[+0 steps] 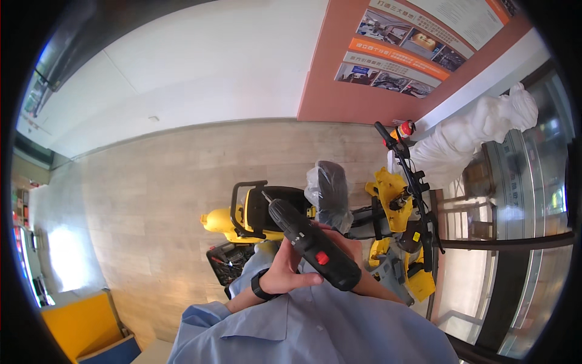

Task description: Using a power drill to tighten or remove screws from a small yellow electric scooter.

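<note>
A black cordless drill with a red button is held up in front of my chest. Its bit points away and to the left. My right hand is closed about the drill from the right, with most of its fingers hidden beneath the body. On the other side, my left hand grips the drill, its thumb along the near side and its other fingers partly hidden. A dark watch is on my left wrist. Beyond the drill stands a partly assembled yellow electric scooter with a black frame bar.
A black open toolbox lies left of my knees. A plastic-wrapped seat, black handlebars and yellow panels are ahead and right. Farther off are a red fire extinguisher and a white statue.
</note>
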Tool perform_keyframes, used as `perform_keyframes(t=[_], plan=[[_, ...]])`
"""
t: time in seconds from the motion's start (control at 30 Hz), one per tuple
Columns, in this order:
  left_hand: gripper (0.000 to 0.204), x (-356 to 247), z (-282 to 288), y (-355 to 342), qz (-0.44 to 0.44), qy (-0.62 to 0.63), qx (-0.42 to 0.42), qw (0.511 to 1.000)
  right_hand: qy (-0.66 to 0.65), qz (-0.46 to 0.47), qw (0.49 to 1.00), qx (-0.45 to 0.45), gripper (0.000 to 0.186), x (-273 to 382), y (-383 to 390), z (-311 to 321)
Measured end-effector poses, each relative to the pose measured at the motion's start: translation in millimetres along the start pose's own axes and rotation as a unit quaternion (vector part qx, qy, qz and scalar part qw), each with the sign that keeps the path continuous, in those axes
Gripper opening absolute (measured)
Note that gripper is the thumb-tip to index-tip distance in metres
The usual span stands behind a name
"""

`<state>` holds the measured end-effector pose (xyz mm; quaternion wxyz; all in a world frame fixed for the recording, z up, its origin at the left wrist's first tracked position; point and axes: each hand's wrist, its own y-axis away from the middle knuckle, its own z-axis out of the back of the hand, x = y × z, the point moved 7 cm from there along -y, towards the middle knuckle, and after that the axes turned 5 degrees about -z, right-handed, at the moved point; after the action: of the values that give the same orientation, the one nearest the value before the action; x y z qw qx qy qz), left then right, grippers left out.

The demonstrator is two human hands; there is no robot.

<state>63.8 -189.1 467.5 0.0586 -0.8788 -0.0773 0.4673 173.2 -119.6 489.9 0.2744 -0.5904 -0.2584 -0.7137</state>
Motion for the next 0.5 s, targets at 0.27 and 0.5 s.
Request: perform_keyframes(t=[0.27,0.5], plan=[[0.102,-22,-26,-13,0.005,0.084,-0.035,0.996,0.146,0.136,0.978,-0.052,0.03,16,0,13],[0.114,-25,-22,-14,0.048,0.081,-0.053,0.994,0.237,0.152,0.957,-0.073,0.034,32,-7,17]])
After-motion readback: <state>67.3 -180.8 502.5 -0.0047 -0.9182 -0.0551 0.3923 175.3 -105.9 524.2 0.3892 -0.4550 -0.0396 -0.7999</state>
